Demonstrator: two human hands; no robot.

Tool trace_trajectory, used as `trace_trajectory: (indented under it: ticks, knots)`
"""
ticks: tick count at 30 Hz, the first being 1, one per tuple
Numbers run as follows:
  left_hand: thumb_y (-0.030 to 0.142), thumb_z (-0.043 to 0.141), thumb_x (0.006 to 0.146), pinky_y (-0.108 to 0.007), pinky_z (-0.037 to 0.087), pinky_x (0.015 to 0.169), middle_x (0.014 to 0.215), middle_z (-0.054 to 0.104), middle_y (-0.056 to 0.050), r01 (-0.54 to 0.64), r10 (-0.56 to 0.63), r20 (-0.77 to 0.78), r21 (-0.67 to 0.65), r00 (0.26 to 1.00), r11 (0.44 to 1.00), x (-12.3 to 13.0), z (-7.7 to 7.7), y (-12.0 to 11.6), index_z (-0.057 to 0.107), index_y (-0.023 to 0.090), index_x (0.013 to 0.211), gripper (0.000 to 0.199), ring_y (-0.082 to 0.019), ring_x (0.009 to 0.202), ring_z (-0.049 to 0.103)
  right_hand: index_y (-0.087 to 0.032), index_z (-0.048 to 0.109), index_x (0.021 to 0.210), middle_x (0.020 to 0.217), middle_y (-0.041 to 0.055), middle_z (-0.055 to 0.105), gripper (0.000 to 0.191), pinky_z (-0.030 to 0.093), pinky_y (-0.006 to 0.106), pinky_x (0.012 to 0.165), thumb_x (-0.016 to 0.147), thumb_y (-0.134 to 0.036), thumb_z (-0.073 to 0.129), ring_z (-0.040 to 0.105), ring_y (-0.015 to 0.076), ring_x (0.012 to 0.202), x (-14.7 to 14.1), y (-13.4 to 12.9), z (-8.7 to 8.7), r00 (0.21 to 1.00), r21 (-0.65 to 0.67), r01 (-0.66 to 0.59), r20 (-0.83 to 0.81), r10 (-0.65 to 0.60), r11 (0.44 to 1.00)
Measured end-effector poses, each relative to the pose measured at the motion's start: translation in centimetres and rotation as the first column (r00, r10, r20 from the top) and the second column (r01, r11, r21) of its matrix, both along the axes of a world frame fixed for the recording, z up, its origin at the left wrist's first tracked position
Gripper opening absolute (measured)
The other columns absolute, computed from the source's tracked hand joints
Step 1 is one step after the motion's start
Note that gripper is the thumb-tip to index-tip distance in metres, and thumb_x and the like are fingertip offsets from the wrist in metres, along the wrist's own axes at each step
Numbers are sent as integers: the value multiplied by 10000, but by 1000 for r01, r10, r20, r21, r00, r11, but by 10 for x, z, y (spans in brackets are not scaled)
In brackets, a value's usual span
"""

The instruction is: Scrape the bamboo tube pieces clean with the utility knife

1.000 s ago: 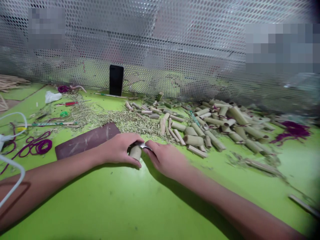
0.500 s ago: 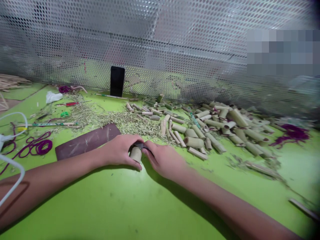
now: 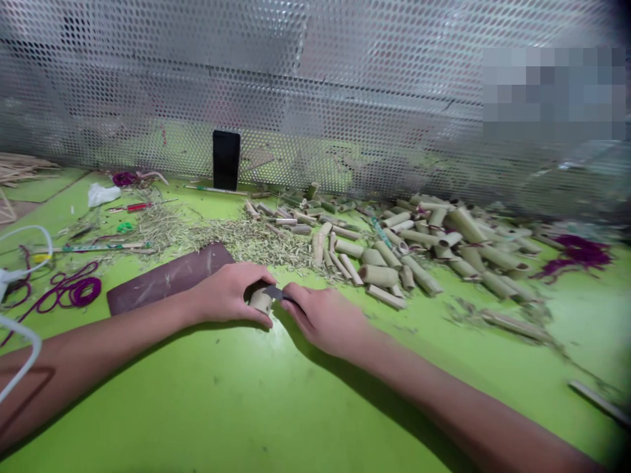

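My left hand point(image 3: 231, 293) is wrapped round a short bamboo piece point(image 3: 261, 301), thumb on its near side and fingers on the far side. My right hand point(image 3: 328, 316) is closed on the handle of a small knife point(image 3: 277, 293). The blade points left and lies against the top of the bamboo piece. Most of the knife's handle is hidden in my right fist. Behind my left hand a dark brown board point(image 3: 167, 279) lies at an angle on the green table point(image 3: 256, 407).
Cut bamboo pieces point(image 3: 444, 243) are heaped at the right, with shavings point(image 3: 251, 243) behind my hands. A black phone point(image 3: 226, 159) leans on the perforated metal screen point(image 3: 276, 98). Purple cord point(image 3: 86, 291) and a white cable point(image 3: 29, 341) lie at the left.
The knife blade shows more than before, and the bamboo piece is tilted differently in my left hand. My right hand has shifted slightly away from my left. The whole view has moved a little.
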State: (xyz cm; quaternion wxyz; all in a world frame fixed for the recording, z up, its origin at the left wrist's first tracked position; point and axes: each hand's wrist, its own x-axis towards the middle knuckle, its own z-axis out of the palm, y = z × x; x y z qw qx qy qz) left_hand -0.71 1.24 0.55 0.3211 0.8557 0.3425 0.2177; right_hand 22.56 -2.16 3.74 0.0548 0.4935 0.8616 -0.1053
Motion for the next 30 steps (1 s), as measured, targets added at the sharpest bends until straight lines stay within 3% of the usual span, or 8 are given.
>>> trace_trajectory:
  ticks: [4,7,9,17,23,30]
  knots:
    - [529,975,694,-456,536,1060,1294,750,-98,-25,26,18,-59,999,998,-2,0,0,653,251,1355,787,-318,1187,709,-192,657,1080,748,38,724,274,305,268,519,1115,-286,402,620,177,582,6,-3,1,999,-13,6,-39,-6,1000]
    - [521,987,673,-506,526,1091,1380,716,-132,-49,51,15,-122,999,991,-2,1,0,539,270,1501,974,-347,1257,688,-176,657,1102,720,39,707,295,294,279,506,1119,-288,385,609,184,564,8,-1,1,1000,38,17,-21,-16,999]
    - [512,985,684,-514,515,1107,1403,703,-142,-37,39,9,-124,999,992,-1,2,0,516,266,1522,992,-354,1286,672,-167,659,1101,716,48,707,303,271,288,491,1120,-288,381,607,190,557,6,2,1,999,74,34,23,-36,997]
    - [505,979,705,-466,519,1069,1387,697,-132,18,-19,-10,-58,1000,998,7,3,1,584,228,1408,853,-347,1249,667,-171,671,1172,797,63,756,287,273,310,530,1122,-280,411,649,205,611,-12,3,7,994,104,9,110,-21,995]
    - [513,988,686,-408,536,938,1200,737,-95,-7,4,-54,-43,999,999,11,3,3,652,201,1227,710,-324,1090,694,-161,664,1116,785,60,737,282,289,296,532,1120,-280,409,624,197,598,-10,4,7,996,71,32,76,-37,997]
    - [552,949,748,-386,510,952,1125,754,-54,76,-76,-16,45,997,996,9,-3,6,685,221,1189,611,-294,1064,694,-177,654,1067,770,48,719,259,326,271,554,1101,-277,418,601,168,595,2,4,5,998,-16,-14,-57,13,1000]
